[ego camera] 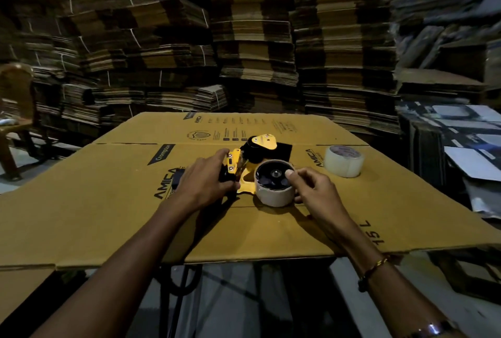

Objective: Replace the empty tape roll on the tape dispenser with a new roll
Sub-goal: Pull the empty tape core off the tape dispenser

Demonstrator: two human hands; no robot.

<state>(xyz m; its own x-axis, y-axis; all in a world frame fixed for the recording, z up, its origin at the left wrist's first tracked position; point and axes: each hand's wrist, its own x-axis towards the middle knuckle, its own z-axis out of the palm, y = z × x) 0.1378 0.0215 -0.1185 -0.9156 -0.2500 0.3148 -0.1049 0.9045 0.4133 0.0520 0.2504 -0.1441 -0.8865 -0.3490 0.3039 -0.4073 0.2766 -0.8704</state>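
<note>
A yellow and black tape dispenser (254, 153) lies on its side on a flattened cardboard box (108, 202). An empty cardboard tape core (273, 195) sits on its hub, open face up. My left hand (206, 179) grips the dispenser's handle end at the left. My right hand (311, 188) holds the core's right rim, thumb on its top edge and fingers down its outer side. A new roll of clear tape (343, 161) stands on the cardboard to the right, apart from both hands.
Tall stacks of flattened cartons (244, 39) wall off the back. A wooden chair (16, 110) stands at the far left. Printed sheets and boxes (450, 126) are piled at the right. The cardboard's near edge overhangs its support above the floor.
</note>
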